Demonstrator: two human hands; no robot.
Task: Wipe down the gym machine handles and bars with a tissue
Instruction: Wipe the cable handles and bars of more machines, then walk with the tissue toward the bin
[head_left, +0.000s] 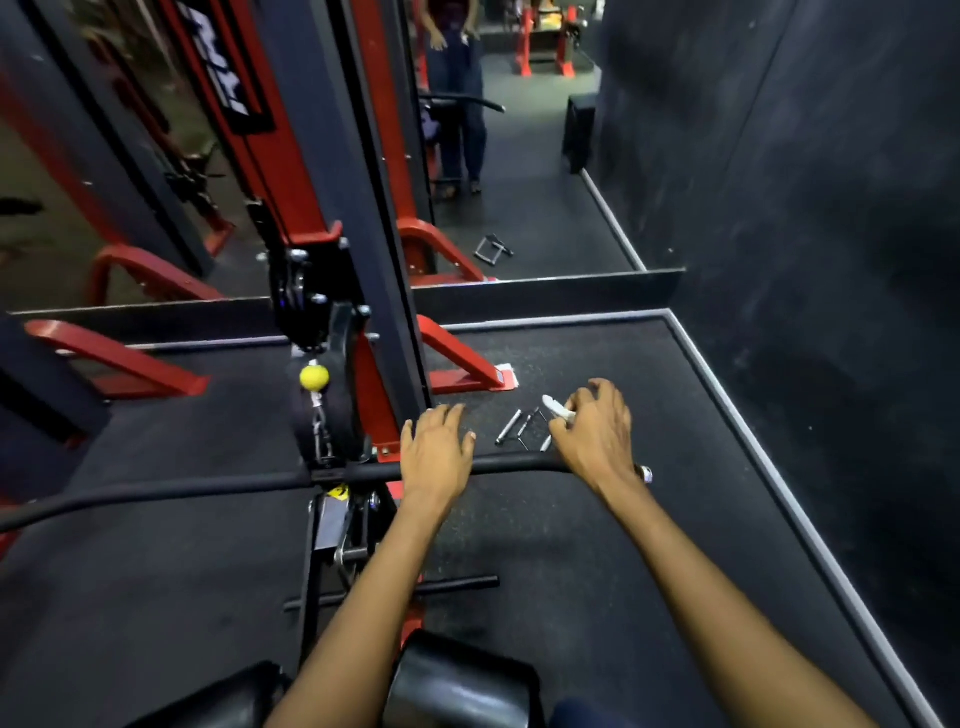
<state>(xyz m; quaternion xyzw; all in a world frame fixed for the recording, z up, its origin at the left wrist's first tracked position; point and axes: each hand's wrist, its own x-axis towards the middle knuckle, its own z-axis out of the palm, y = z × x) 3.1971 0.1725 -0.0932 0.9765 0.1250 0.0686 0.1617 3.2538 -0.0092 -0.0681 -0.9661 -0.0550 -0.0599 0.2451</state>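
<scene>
A long black bar (208, 486) of the cable machine runs across the view from the left edge to my right hand. My left hand (435, 451) lies over the bar near its middle, fingers straight and spread. My right hand (595, 435) sits over the bar's right end and pinches a small white tissue (555, 406) between thumb and fingers. Whether the tissue touches the bar is hidden by the hand.
The red and black machine column (332, 218) with a yellow ball stopper (314, 376) stands just beyond the bar. A metal V-handle (519, 426) lies on the rubber floor. Black knee pads (457, 680) are below. A mirror (519, 156) and a dark wall (805, 208) close the corner.
</scene>
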